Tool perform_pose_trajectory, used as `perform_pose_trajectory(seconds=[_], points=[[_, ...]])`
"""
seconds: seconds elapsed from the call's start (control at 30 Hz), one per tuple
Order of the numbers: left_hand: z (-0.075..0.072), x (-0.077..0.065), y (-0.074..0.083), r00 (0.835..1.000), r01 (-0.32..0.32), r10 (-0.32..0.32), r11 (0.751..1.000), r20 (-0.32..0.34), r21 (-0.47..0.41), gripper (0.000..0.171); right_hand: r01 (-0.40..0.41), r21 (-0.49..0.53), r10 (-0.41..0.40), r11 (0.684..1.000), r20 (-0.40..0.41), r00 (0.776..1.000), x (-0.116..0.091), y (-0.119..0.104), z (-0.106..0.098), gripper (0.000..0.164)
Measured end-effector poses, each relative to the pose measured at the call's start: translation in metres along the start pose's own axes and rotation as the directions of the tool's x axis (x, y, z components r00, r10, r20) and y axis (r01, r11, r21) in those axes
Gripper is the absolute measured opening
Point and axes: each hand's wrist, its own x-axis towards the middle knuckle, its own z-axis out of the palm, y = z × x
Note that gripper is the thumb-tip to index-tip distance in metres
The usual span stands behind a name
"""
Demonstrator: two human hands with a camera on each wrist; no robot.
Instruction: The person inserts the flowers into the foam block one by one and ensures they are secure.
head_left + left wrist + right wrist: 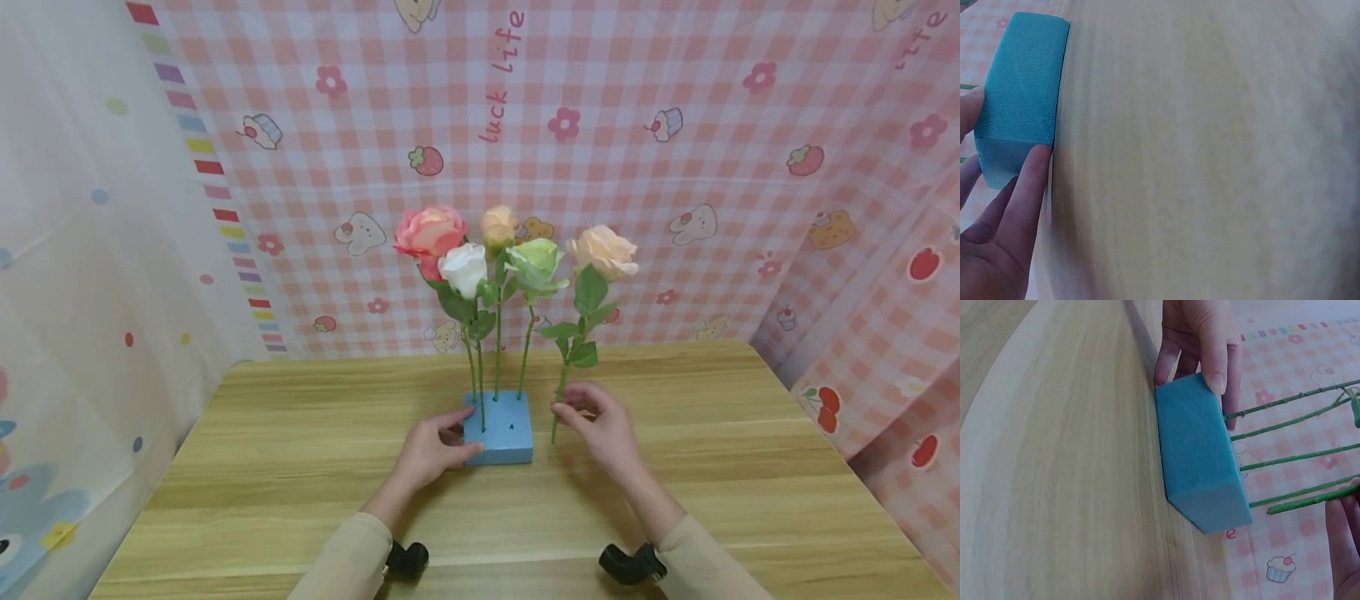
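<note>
A blue foam block [506,456] rests on the table, and my left hand [429,454] holds its left side between thumb and fingers. Four flowers stand upright in it: a coral pink rose [431,233], a white rose [465,269], a small peach bud [498,227] and a green rose [537,265]. A small dark hole shows at the block's front right. Just right of the block, my right hand [606,432] pinches the lower stem of a peach rose [604,252]. In the right wrist view that stem's bare end [1297,504] is apart from the block.
The wooden table [285,467] extends on both sides of the block. A pink checked cloth [615,67] hangs behind its far edge, with a pale curtain [97,250] at the left. Black wrist devices [632,564] sit by both sleeves.
</note>
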Motion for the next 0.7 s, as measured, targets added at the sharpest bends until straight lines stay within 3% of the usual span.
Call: perform_pose_trajectory(seconds=[0.27, 0.57, 0.7], points=[[0.0, -0.001, 0.001, 1.0, 0.0, 0.0, 1.0, 0.003, -0.004, 0.061, -0.026, -0.038, 0.027, 0.999, 0.009, 1.0, 0.004, -0.003, 0.014, 0.018], [0.0, 0.0, 0.001, 1.0, -0.006, 0.006, 1.0, 0.001, 0.01, 0.061, 0.021, -0.025, -0.022, 0.999, -0.015, 1.0, 0.009, -0.004, 0.031, 0.017], [0.0, 0.0, 0.002, 1.0, 0.0, 0.0, 1.0, -0.002, 0.014, 0.061, 0.085, -0.025, -0.085, 0.996, -0.031, 0.996, 0.011, -0.001, 0.037, 0.015]])
